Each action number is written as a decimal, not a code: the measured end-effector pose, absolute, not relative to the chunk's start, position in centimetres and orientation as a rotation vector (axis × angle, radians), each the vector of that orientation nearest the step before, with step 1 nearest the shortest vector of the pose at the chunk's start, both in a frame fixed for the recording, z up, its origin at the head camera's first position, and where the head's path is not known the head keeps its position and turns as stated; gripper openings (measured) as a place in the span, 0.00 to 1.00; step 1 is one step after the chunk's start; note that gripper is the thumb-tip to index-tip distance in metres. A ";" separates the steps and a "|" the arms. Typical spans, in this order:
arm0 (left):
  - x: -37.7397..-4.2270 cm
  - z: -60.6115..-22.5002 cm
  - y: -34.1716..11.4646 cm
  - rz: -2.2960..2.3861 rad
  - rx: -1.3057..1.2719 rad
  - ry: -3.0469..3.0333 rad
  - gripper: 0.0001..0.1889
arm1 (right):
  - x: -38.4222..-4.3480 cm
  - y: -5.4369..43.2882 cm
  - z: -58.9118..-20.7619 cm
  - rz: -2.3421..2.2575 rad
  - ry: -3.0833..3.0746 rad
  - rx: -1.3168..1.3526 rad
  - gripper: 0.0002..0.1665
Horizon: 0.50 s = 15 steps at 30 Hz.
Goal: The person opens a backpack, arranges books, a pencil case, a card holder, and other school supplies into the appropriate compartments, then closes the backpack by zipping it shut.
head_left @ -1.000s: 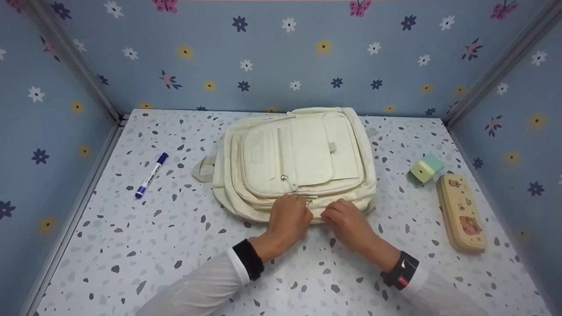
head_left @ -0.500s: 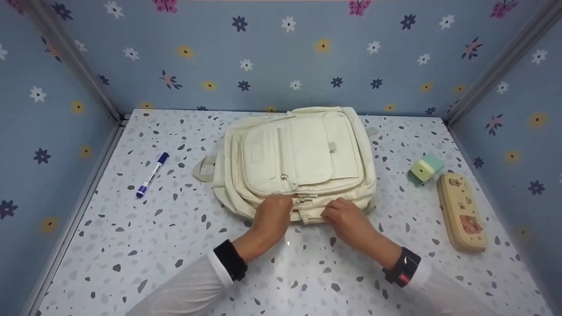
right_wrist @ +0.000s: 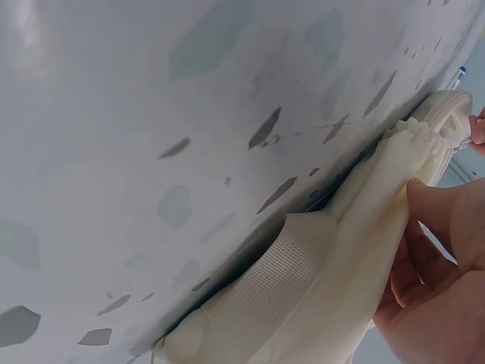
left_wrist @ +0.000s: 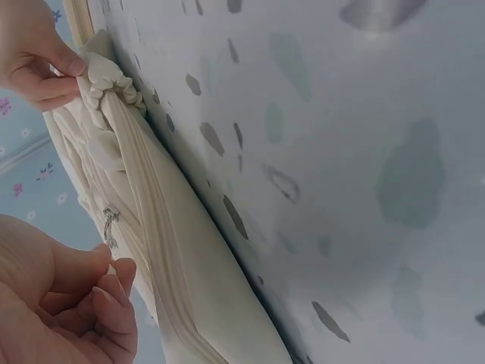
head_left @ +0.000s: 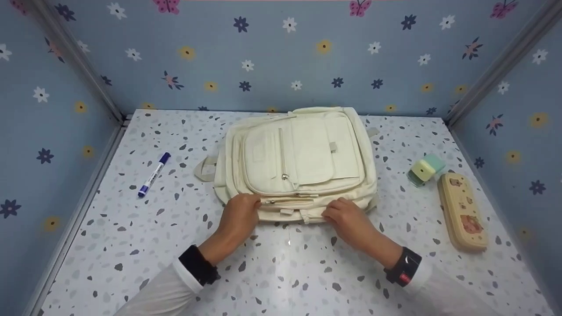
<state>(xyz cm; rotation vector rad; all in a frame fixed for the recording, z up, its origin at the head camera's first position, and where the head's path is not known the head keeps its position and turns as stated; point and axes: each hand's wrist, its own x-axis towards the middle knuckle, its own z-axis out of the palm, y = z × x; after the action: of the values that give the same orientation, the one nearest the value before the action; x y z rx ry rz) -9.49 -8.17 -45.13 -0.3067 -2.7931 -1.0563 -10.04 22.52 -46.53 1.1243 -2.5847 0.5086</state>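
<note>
A cream backpack [head_left: 311,149] lies flat on the table, its top handle pointing left. At its near side my left hand [head_left: 240,217] pinches the pull of a zipper, with the metal slider [head_left: 270,202] right beside the fingertips. The left wrist view shows the same slider [left_wrist: 111,220] just past my thumb and forefinger. To the right of the slider, the zipper line [head_left: 292,202] is parted. My right hand [head_left: 351,221] grips the fabric at the near side, further right. In the right wrist view its thumb presses on the cream cloth [right_wrist: 364,250].
A blue-and-white marker [head_left: 153,175] lies at the left of the table [head_left: 281,272]. On the right are a yellow-and-green block-like item [head_left: 426,169] and a tan pencil case [head_left: 462,213] with bear pictures. Blue flowered panels [head_left: 281,57] wall in the back and sides.
My left hand has slid left along the backpack's near side with the zipper slider, and the parted stretch has grown longer. My right hand keeps its place on the fabric.
</note>
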 end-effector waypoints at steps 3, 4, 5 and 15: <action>-9.5 -45.1 -9.0 -1.081 -0.262 -2.814 0.05 | -10.1 22.5 -46.4 0.510 -2.595 1.117 0.08; -9.5 -45.0 -9.2 -1.092 -0.245 -2.819 0.05 | -10.1 22.5 -46.4 0.509 -2.599 1.114 0.08; -9.6 -45.0 -9.4 -1.103 -0.228 -2.824 0.05 | -10.1 22.5 -46.3 0.507 -2.603 1.113 0.08; -10.2 -45.1 -11.7 -0.938 -0.213 -2.809 0.07 | -10.1 22.9 -46.3 0.499 -2.624 1.115 0.09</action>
<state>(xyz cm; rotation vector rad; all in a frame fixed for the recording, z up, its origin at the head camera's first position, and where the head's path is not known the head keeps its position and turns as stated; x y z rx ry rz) -10.24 -11.73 -45.09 -0.2126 -2.8086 -0.9378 -10.09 22.85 -46.26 1.1153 -2.6240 0.4993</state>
